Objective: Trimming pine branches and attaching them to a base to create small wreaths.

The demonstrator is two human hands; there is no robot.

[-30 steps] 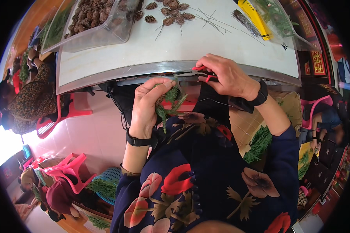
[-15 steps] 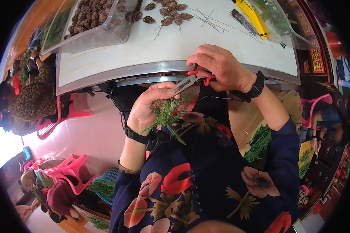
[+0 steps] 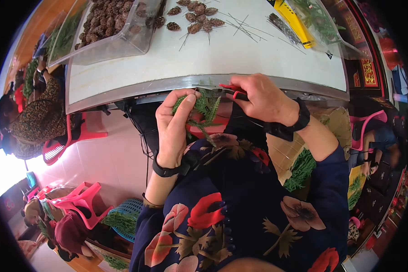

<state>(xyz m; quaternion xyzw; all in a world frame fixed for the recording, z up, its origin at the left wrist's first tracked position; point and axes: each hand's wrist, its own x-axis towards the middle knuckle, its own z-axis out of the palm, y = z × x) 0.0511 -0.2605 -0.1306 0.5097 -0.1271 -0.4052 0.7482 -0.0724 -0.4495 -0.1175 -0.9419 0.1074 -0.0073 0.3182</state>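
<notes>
In front of the table's near edge, my left hand (image 3: 173,121) is closed around a green fir-like sprig (image 3: 207,108), pinching it between thumb and fingers. The sprig's fronds hang down to the right of the thumb. My right hand (image 3: 268,100) grips a pair of pliers (image 3: 233,89) with red handles. Its metal jaws point left and reach close to the left fingertips, just above the sprig. Whether the jaws touch anything there is too fine to make out. The pine cone seen earlier beneath the left fingers is hidden now.
On the white table (image 3: 177,61) lie loose pine cones (image 3: 195,28), thin wires (image 3: 244,28) and a yellow package (image 3: 294,22). A clear bin of pine cones (image 3: 106,22) stands far left. Greenery (image 3: 302,170) fills a cardboard box (image 3: 281,152) at right. Pink stools and other people are around.
My left hand has turned, its back now more toward me, and the sprig has shifted up with it. The pliers have swung to lie nearly level, jaws nearer the left fingertips.
</notes>
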